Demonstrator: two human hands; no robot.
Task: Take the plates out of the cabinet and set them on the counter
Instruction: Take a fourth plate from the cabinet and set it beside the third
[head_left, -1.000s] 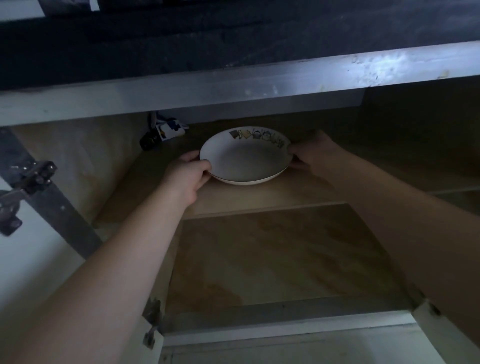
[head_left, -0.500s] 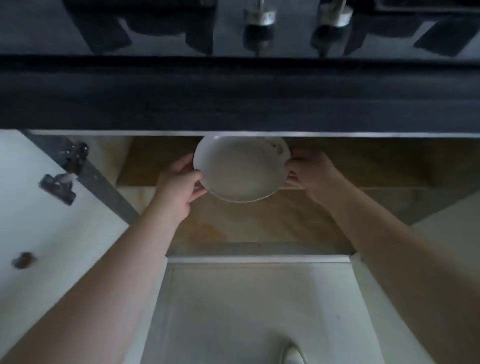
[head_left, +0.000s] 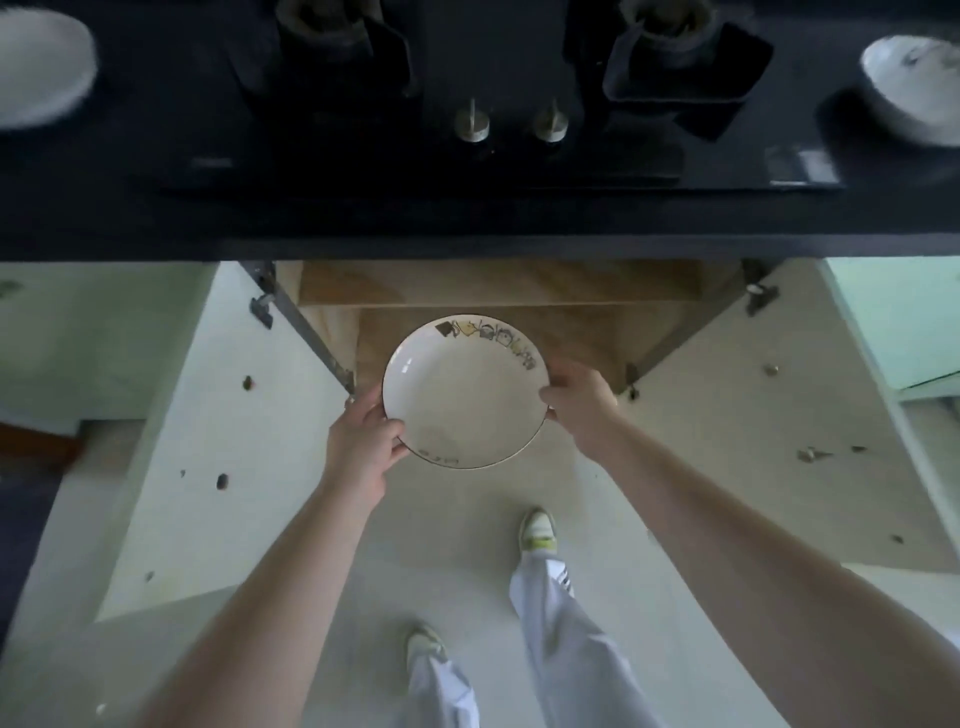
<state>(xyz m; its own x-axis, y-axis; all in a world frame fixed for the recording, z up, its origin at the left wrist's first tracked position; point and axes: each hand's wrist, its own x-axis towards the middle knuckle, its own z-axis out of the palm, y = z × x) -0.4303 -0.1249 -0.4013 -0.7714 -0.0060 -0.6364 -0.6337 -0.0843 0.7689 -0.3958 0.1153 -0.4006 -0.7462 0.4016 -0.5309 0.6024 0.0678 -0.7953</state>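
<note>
A white deep plate (head_left: 465, 395) with small drawings along its far rim is held level in the air, in front of the open cabinet (head_left: 493, 283) and below the dark counter (head_left: 467, 208). My left hand (head_left: 363, 441) grips its left rim and my right hand (head_left: 579, 402) grips its right rim. A white plate (head_left: 39, 67) lies on the counter at the far left, and another white dish (head_left: 914, 93) lies at the far right.
A black hob with two burners (head_left: 332, 47) and two metal knobs (head_left: 471, 124) fills the counter's middle. Both cabinet doors (head_left: 223, 415) stand open to either side. My legs and shoes (head_left: 537, 535) are on the pale floor below.
The plate has come off the cabinet shelf and out past the counter edge towards me, still in both hands. The view has risen and now looks down on the counter top.
</note>
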